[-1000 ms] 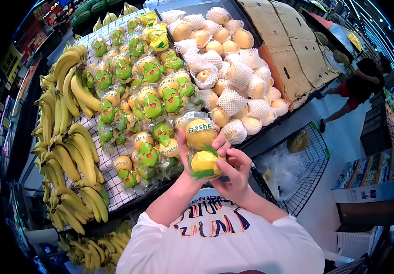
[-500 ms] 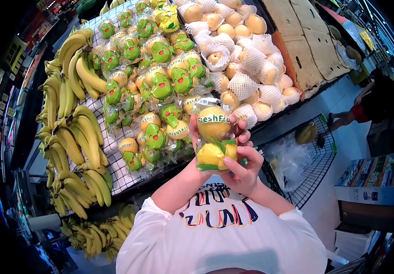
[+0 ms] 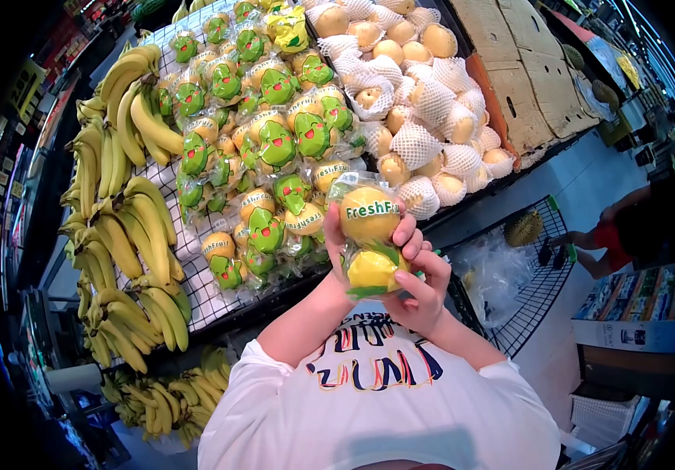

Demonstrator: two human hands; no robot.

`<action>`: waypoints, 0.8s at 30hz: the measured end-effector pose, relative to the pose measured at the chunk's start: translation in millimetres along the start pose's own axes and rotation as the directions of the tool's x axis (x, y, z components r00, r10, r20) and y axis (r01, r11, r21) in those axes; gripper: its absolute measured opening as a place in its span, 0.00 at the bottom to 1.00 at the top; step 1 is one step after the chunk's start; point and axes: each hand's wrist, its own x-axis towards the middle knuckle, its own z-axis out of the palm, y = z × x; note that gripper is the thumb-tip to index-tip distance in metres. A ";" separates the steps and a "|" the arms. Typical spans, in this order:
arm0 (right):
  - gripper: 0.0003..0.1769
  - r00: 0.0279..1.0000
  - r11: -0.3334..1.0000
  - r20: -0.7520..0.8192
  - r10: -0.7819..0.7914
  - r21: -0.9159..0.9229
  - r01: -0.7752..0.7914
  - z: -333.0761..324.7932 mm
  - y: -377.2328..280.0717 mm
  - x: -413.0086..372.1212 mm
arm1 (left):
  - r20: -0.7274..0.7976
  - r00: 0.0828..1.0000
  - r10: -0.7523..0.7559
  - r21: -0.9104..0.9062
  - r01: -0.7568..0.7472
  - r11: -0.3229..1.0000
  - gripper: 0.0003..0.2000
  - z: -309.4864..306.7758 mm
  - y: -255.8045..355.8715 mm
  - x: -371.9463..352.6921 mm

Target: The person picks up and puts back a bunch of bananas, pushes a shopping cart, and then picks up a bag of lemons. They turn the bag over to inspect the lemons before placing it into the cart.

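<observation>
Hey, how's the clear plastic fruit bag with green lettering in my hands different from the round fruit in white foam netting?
The clear plastic bag has green lettering and a yellow-and-green lower part; the white foam-netted fruit has plain mesh around it. The bag is held up by your left hand and right hand, while the netted fruit lies piled on display. Both contain round, yellowish fruit.

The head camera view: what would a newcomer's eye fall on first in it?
Probably the shiny clear packet, held mid-view in the left hand, with the right hand at its lower end. Next, the bananas along the left side, then netted fruit heaped at top centre.
</observation>
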 end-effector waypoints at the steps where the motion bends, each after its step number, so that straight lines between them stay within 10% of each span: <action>1: 0.32 1.000 1.000 0.009 0.003 0.017 -0.003 -0.9 0.3 -0.4 | 0.016 1.000 0.001 0.005 -0.001 1.000 0.42 -0.3 -0.3 -0.2; 10: 0.48 0.948 0.942 0.085 0.307 0.117 -0.315 -5.6 3.5 1.3 | -0.286 0.943 0.171 0.464 -0.020 0.886 0.32 14.8 -2.1 -12.7; 13: 0.45 0.831 0.772 0.149 0.536 0.312 -0.554 -13.2 -3.3 1.3 | -0.374 0.875 0.306 0.637 0.002 0.771 0.26 27.7 -7.6 -7.3; 17: 0.41 0.525 0.094 0.454 0.720 0.686 -0.722 -22.2 -12.4 4.3 | -0.366 0.862 0.351 0.749 0.049 0.661 0.28 24.0 0.9 -8.5; 24: 0.45 0.550 0.089 0.472 0.689 0.698 -0.710 -15.2 0.5 -10.5 | -0.359 0.860 0.363 0.802 0.086 0.591 0.35 10.8 7.2 -7.4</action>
